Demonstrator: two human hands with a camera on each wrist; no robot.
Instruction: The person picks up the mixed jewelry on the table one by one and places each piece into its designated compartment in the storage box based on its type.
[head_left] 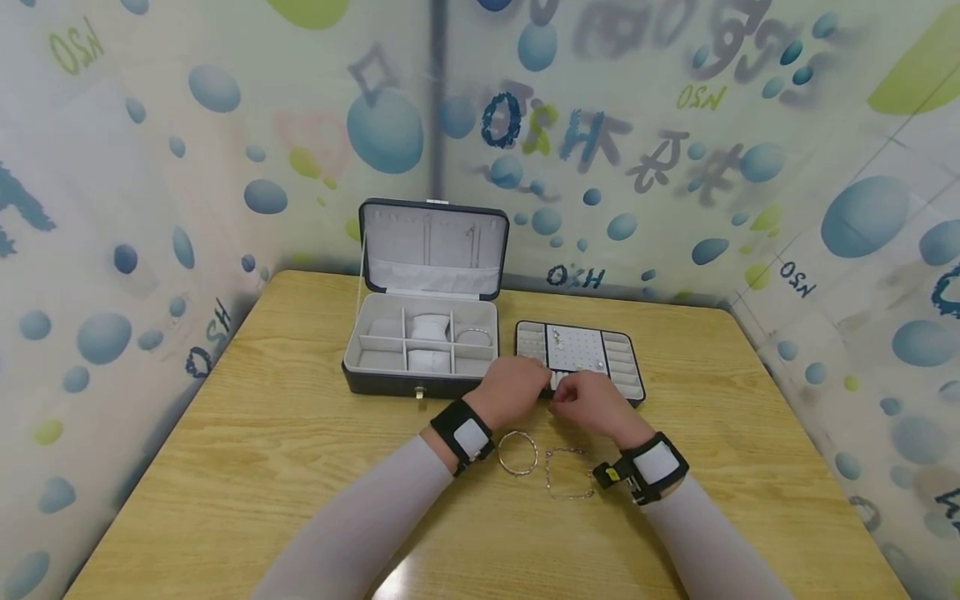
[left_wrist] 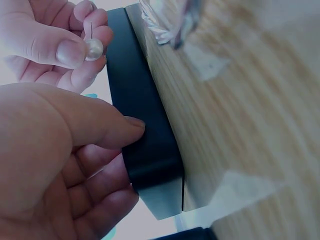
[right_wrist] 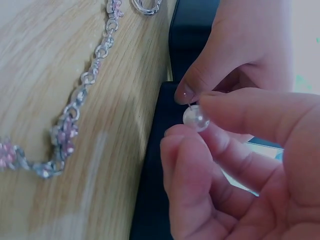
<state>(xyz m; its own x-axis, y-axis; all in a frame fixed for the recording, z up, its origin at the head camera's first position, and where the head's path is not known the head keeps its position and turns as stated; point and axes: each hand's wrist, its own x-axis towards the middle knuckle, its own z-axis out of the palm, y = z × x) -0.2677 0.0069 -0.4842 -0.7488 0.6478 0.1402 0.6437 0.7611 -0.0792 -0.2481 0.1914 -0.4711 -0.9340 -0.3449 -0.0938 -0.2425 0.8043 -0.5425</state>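
Between the thumb and fingers of my right hand point(head_left: 592, 404) a pearl stud earring point(right_wrist: 196, 118) is pinched, its thin post sticking out. In the left wrist view the pearl shows beside the right thumb's nail. My left hand point(head_left: 513, 387) holds the near left corner of a dark jewelry tray point(head_left: 577, 354), thumb on its outer side wall and fingers over the rim. The tray lies flat on the table, with light slots at its sides and a dotted middle panel carrying a few small earrings. Both hands hide part of its front row.
An open dark jewelry box point(head_left: 382, 385) stands left of the tray, lid upright, with white cushions and a bangle in its compartments. Nearer me lie a silver bangle point(head_left: 501, 454) and a pink-stoned chain bracelet point(right_wrist: 65, 132) on the wooden table point(head_left: 247, 467). Patterned walls close in the table.
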